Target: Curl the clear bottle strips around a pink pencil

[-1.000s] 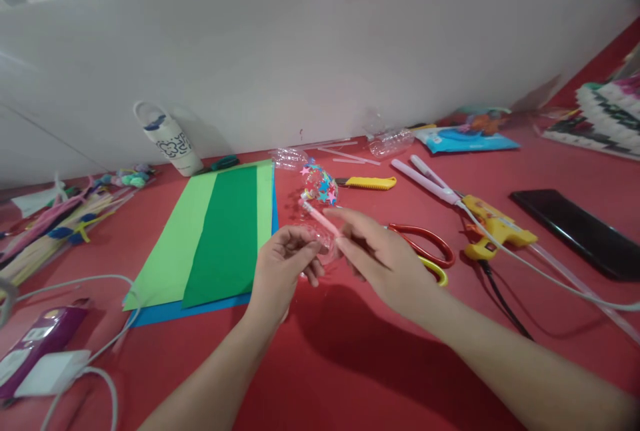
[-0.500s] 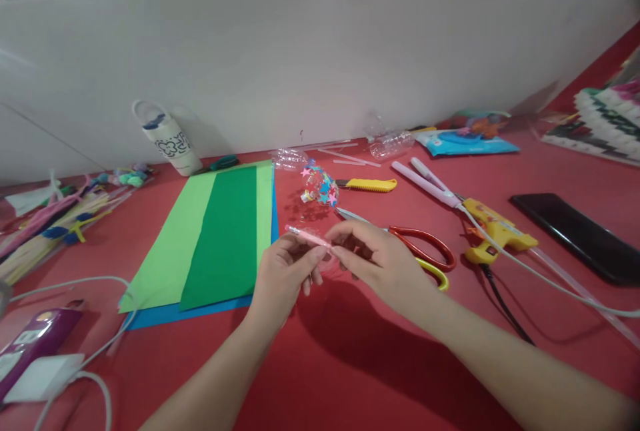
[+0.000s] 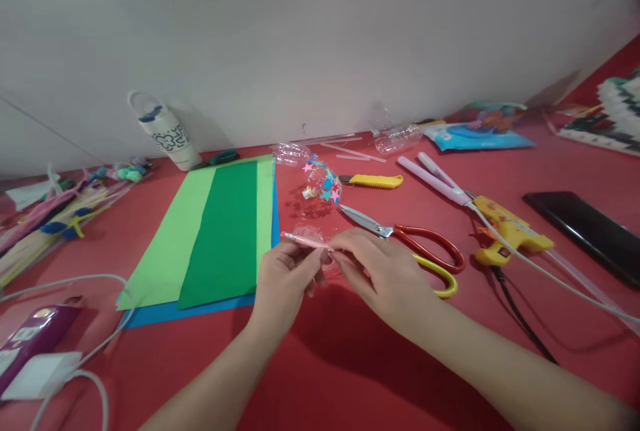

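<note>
Between my two hands is a slim pink pencil, its eraser end pointing left and slightly up. My left hand is closed around it, thumb pressed along its near side. The fingertips of my right hand pinch together at its right end; what exactly lies between them is partly hidden. Just beyond my hands sits a clear plastic piece decorated with star stickers. Open-bladed scissors with red and yellow handles lie beside my right hand, partly behind it.
Green paper sheets over blue lie left. A yellow cutter knife, pink straightener, yellow glue gun and black phone lie right. A white bottle stands by the wall. Cables run at both sides.
The pencil has tipped a little flatter, and my right hand has shifted slightly right and down, uncovering more of the scissor blades. The view has shifted slightly.
</note>
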### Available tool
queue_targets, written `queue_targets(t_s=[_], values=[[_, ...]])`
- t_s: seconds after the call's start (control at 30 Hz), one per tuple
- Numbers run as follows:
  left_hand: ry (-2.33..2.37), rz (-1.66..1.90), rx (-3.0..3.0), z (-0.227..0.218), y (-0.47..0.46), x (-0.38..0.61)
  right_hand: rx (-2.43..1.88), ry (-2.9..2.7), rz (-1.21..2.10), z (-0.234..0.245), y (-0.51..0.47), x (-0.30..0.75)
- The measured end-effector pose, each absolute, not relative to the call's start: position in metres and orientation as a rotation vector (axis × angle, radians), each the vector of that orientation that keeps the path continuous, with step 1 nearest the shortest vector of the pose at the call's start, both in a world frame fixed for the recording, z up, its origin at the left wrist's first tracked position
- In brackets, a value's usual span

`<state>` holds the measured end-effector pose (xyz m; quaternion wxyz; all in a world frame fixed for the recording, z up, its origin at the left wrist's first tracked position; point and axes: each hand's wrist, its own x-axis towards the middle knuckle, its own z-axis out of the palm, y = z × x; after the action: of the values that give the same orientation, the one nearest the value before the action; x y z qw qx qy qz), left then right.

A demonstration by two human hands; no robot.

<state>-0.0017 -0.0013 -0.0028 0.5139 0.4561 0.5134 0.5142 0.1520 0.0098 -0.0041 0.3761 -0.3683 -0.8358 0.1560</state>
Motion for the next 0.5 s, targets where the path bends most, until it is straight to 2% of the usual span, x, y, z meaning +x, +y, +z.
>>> queue_targets(t_s=[0.27,0.5], values=[[1.306,1.252,1.128,-0.0032,-0.0029,-0.0005,-0.873,-2.078,0.386,-0.004,0.0101,0.1492],[1.37,1.248,1.239,-0.0026,-0.0031,0.0,-0.989,-1.928,0.631,-0.0005,0.0112,0.1485]])
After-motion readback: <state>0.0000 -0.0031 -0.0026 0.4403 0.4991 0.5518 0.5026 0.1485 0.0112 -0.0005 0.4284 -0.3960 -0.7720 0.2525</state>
